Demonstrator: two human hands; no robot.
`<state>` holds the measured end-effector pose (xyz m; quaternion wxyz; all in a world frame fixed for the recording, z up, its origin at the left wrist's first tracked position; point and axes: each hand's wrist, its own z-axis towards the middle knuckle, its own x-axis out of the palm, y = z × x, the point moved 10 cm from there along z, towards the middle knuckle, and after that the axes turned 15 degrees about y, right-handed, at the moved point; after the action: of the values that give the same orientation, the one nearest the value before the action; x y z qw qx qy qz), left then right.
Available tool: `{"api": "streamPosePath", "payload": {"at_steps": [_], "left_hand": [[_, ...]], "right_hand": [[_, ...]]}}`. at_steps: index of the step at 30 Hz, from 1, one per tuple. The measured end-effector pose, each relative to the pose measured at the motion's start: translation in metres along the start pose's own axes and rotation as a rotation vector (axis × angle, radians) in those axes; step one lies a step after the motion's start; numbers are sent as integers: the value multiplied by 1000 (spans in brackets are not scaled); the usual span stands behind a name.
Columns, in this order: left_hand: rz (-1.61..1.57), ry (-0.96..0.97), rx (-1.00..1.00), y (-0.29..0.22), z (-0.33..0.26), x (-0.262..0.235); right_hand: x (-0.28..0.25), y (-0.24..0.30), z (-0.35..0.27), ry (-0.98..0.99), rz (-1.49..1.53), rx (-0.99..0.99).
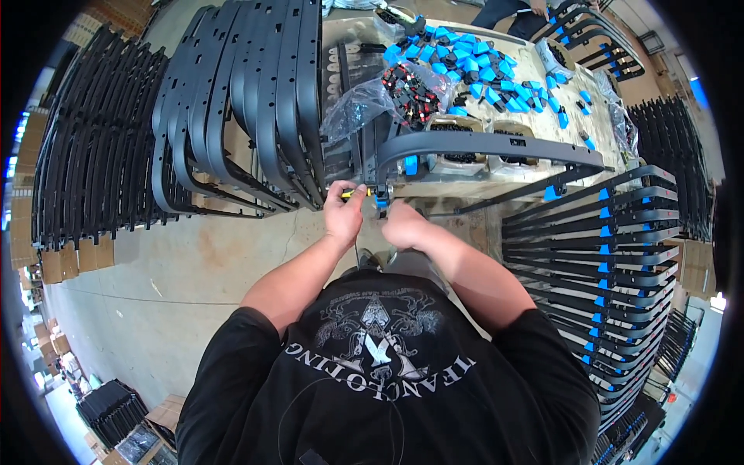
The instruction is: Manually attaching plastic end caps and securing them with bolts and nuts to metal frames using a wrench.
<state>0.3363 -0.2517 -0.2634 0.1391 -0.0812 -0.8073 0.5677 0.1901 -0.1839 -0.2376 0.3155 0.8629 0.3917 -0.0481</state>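
A dark grey bent metal frame (pixel 484 142) lies across the near edge of the worktable. My left hand (pixel 344 213) is closed around a small yellow-and-black handled tool (pixel 357 193), beside the frame's near left end. Between my hands, at that end, sits a small blue piece (pixel 380 201). My right hand (pixel 405 225) is closed just to the right of it, its fingertips turned away, so what it grips is hidden. Another blue piece (pixel 411 165) hangs at the table edge under the frame.
Blue-and-black plastic parts (pixel 473 62) are heaped on the wooden worktable (pixel 570 128), near a plastic bag of small red-and-black pieces (pixel 411 94) and boxes of black parts (pixel 459 160). Grey frames (pixel 232 101) stand at left; frames with blue pieces (pixel 597 271) are stacked at right. Another person (pixel 508 12) is beyond.
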Motion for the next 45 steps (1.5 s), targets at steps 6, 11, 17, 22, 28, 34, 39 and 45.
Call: {"api": "streamPosePath", "payload": {"at_steps": [6,11,17,22,28,34,39,45], "left_hand": [[-3,38,16,-5,4,7],[-31,41,36,2,3,5],[-98,66,-71,-5,-2,12],[-80,-5,-13,-5,-3,4],[-88,21,-65,-1,2,11],[29,17,18,0,4,4],[-60,37,-27,5,2,6],[-143,50,-111,-21,-11,20]], "right_hand": [[6,-17,12,-64,225,-144],[10,3,-28,220,624,17],[5,-29,13,-260,112,-97],[7,15,-49,137,579,-8],[-10,-9,-12,-249,37,-6],[20,-9,-18,5,683,-159],[-6,-11,-12,-174,-27,31],[35,-45,4,120,611,-270]]}}
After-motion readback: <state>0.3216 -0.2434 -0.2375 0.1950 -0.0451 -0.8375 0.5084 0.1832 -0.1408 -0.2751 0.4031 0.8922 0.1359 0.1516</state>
